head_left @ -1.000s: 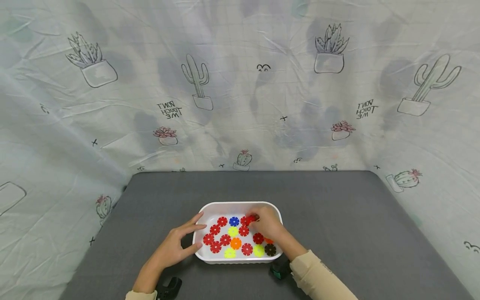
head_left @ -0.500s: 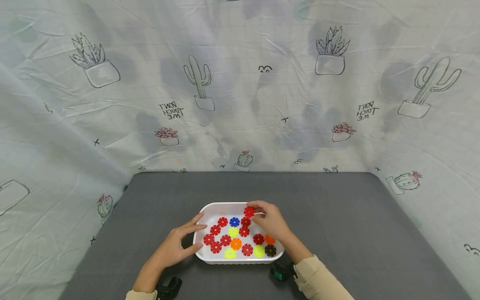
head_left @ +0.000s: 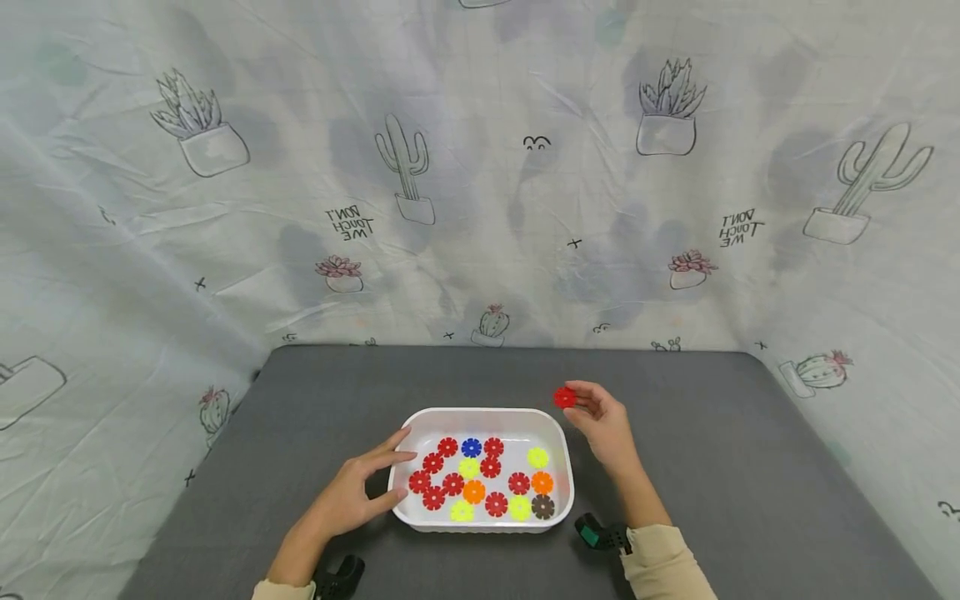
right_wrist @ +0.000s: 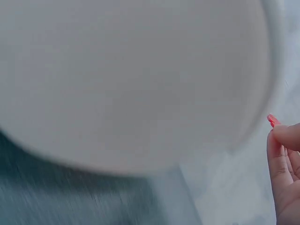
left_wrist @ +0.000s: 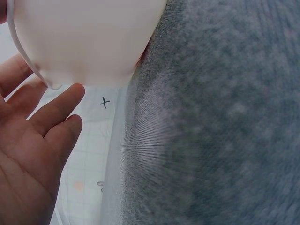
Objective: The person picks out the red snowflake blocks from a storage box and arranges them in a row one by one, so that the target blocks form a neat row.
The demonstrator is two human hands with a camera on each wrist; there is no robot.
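Behind the work hangs a creased, pale fabric backdrop (head_left: pixel 465 192), printed with line-drawn cacti and potted succulents, its lettering reversed. Before you is a dark grey table (head_left: pixel 697 467) with rounded far corners; close up, its covering looks finely woven.

A glossy white tray (head_left: pixel 517 423) sits on it, a rounded rectangle with smooth walls and a lipped rim. Your left hand (head_left: pixel 345 496) is spread wide at the tray's left end, fingers nearly straight and reaching over the rim.

Your right hand (head_left: pixel 609 432) pinches a red disc (head_left: pixel 565 398) between thumb and fingertips, outside the tray near its far right corner. The disc is thin and flower-shaped, its edge notched; the right wrist view shows it edge-on.

Similar notched discs lie flat inside the tray: many red ones, four yellow, two orange, a blue disc (head_left: pixel 471 448) and a dark brown disc (head_left: pixel 543 506) by the near right corner. Your sleeves (head_left: pixel 663 560) are beige cloth.
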